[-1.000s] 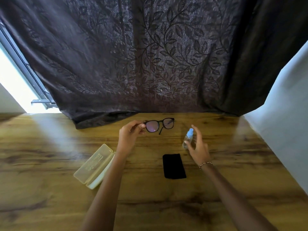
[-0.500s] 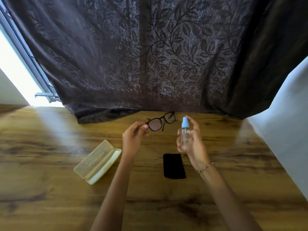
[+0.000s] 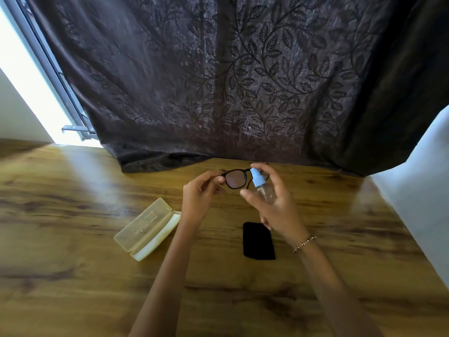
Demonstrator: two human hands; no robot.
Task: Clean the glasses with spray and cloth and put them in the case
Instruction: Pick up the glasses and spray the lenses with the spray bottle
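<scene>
My left hand [image 3: 200, 199] pinches the left end of the black-framed glasses [image 3: 235, 179] and holds them up above the wooden table [image 3: 73, 215]. My right hand [image 3: 274, 205] grips a small clear spray bottle [image 3: 261, 188] with a light blue top, forefinger resting on the top, its nozzle close to the left lens. The bottle and fingers hide the right lens. A black cloth [image 3: 258, 240] lies flat on the table below my right hand. A pale yellow glasses case [image 3: 147, 227] lies open to the left of my left forearm.
A dark leaf-patterned curtain [image 3: 230, 81] hangs behind the table and rests on its far edge. A bright window with a metal frame [image 3: 51, 76] is at far left. A white wall [image 3: 420, 195] borders the table on the right.
My right hand has picked the spray bottle up off the table and brought it left, up against the glasses. My left hand has held the glasses in about the same spot.
</scene>
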